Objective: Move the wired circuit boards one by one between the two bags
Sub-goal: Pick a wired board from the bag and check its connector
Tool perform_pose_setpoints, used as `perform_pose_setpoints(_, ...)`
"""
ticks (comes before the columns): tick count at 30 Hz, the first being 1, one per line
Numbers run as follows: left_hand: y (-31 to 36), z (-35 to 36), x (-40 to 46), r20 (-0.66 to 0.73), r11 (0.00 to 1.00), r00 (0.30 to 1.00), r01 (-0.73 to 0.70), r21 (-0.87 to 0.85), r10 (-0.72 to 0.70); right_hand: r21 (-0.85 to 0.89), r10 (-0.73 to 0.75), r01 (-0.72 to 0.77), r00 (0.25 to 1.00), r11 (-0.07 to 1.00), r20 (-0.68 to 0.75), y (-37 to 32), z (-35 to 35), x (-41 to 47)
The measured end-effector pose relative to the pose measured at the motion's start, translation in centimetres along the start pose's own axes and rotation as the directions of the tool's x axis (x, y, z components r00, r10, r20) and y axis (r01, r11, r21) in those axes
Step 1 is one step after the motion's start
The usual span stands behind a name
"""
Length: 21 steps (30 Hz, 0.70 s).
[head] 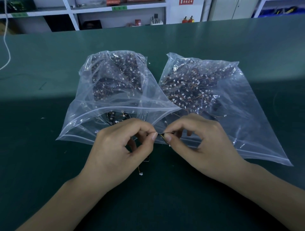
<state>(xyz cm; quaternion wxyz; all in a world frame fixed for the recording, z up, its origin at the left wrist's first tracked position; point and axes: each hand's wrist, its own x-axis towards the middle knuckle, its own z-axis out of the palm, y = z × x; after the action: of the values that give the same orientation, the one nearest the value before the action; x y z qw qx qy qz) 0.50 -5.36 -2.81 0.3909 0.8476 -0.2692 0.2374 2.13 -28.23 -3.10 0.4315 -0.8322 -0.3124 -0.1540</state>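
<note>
Two hands meet before two clear bags of wired boards on a green table (49, 164). Left hand (122, 148) and right hand (196, 141) each pinch one small board (162, 135), between the left bag (113, 92) and right bag (222, 105).

Before me lay a dark green work surface (49, 148), a lighter band crossing its middle. A white cord (7, 49) hung down at my far left and looped onto it. Behind stood white shelving (72, 16) bearing green labels (119, 7), two small red bottles (188, 19), a red sign (186, 2) and, far right, blue bins (279, 10).
</note>
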Motion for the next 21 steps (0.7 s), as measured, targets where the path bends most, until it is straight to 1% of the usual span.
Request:
perform_pose_setpoints(2, -0.02, 0.04, 0.0, -0.029, 1.0, 0.999, 0.012, 0.0, -0.012, -0.051, 0.002, -0.001, 1.0, 0.999, 0.017, 0.16, -0.11, 0.03)
perform_pose_setpoints(6, -0.09, -0.16, 0.08, -0.108, 0.999, 0.993, 0.04, 0.0, -0.04, -0.272, -0.012, 0.041, 0.994, 0.962, 0.108, 0.74, -0.37, 0.24)
perform_pose_setpoints(9, 0.01, -0.29, 0.04, -0.123, 1.0, 0.992, 0.021, -0.011, -0.023, -0.344, 0.006, 0.046, 0.989, 0.938, 0.146, 0.8, -0.54, 0.37)
perform_pose_setpoints(14, -0.06, -0.08, -0.04, -0.083, 0.999, 0.996, -0.017, -0.03, 0.015, -0.331, 0.009, 0.031, 0.993, 0.943, 0.117, 0.74, -0.63, 0.28)
perform_pose_setpoints(19, -0.41, 0.12, -0.25, -0.009, 0.998, 0.999, -0.035, -0.055, 0.035, -0.251, 0.035, -0.026, 0.999, 0.968, 0.032, 0.87, -0.69, 0.09)
perform_pose_setpoints(21, -0.48, 0.21, -0.24, 0.013, 0.997, 0.999, -0.052, -0.052, 0.052, -0.229, 0.024, -0.026, 1.0, 0.973, -0.009, 0.99, -0.72, 0.1)
